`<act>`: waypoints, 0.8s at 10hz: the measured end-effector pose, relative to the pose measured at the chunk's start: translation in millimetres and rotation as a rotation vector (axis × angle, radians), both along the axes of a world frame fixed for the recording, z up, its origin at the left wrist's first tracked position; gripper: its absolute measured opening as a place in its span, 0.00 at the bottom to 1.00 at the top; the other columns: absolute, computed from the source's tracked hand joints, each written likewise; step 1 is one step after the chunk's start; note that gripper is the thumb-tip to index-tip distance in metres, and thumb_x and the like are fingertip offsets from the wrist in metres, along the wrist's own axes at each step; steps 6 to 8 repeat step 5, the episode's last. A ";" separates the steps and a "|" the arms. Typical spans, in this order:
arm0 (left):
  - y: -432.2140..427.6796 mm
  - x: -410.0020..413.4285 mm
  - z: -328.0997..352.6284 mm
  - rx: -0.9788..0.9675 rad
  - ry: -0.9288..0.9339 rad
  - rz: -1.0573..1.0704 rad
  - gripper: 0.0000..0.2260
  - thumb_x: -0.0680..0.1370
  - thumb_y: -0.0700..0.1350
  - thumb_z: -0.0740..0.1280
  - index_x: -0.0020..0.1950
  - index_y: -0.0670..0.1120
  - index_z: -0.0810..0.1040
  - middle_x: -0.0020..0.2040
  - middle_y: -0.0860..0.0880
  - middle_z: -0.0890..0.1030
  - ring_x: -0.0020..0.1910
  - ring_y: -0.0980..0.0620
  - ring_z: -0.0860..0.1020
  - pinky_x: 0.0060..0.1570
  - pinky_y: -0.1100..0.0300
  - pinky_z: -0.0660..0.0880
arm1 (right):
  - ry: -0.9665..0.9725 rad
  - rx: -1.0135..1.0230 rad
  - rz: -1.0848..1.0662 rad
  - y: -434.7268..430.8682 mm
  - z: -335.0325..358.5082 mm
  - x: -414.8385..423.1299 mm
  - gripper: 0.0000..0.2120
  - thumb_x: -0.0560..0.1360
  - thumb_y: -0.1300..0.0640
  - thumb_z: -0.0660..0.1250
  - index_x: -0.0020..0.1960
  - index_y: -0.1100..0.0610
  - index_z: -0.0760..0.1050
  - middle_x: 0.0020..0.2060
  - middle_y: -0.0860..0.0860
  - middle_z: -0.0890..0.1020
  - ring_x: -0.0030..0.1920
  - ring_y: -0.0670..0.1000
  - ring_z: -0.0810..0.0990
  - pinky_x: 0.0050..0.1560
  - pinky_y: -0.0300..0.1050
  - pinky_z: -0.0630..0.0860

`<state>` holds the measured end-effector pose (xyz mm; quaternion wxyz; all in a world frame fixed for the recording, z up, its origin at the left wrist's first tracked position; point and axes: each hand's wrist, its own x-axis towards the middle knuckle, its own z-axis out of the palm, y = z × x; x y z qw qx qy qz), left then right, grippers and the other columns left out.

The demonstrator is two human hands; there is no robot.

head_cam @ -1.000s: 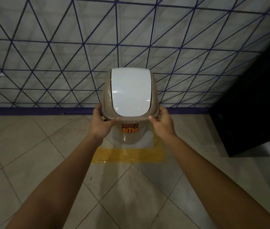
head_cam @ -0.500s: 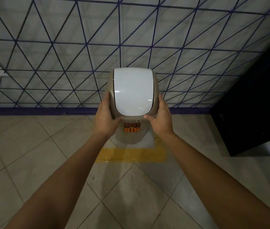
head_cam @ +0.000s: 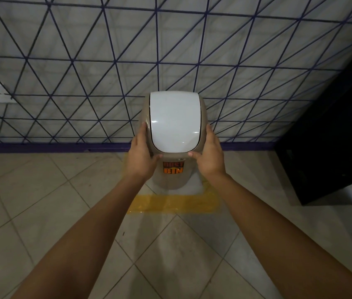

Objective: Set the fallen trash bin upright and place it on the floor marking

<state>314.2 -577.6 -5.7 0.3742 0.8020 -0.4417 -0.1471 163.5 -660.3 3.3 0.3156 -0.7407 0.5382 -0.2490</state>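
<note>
Two hands: my left hand [head_cam: 141,155] and right hand [head_cam: 209,156] clasped the trash bin [head_cam: 174,130].
Bin: upright, centre frame, inside the yellow floor marking [head_cam: 175,205].
Handling: seemingly light, smooth plastic; best held below the lid.

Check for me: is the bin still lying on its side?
No, the bin stands upright with its white lid on top, both hands on its sides.

Wall [head_cam: 84,61] close behind the bin [head_cam: 174,180]; black cabinet [head_cam: 332,137] near its right; floor [head_cam: 41,201] left and front open.
</note>
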 end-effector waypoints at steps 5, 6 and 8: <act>41.5 -18.4 25.8 -0.041 -0.154 -0.072 0.31 0.73 0.47 0.70 0.73 0.47 0.60 0.66 0.43 0.71 0.66 0.42 0.66 0.63 0.48 0.65 | 0.032 -0.043 0.056 32.1 27.2 -20.5 0.40 0.71 0.47 0.70 0.75 0.55 0.52 0.73 0.55 0.61 0.73 0.56 0.59 0.69 0.52 0.62; 41.5 -18.4 25.8 -0.041 -0.154 -0.072 0.31 0.73 0.47 0.70 0.73 0.47 0.60 0.66 0.43 0.71 0.66 0.42 0.66 0.63 0.48 0.65 | 0.032 -0.043 0.056 32.1 27.2 -20.5 0.40 0.71 0.47 0.70 0.75 0.55 0.52 0.73 0.55 0.61 0.73 0.56 0.59 0.69 0.52 0.62; 41.5 -18.4 25.8 -0.041 -0.154 -0.072 0.31 0.73 0.47 0.70 0.73 0.47 0.60 0.66 0.43 0.71 0.66 0.42 0.66 0.63 0.48 0.65 | 0.032 -0.043 0.056 32.1 27.2 -20.5 0.40 0.71 0.47 0.70 0.75 0.55 0.52 0.73 0.55 0.61 0.73 0.56 0.59 0.69 0.52 0.62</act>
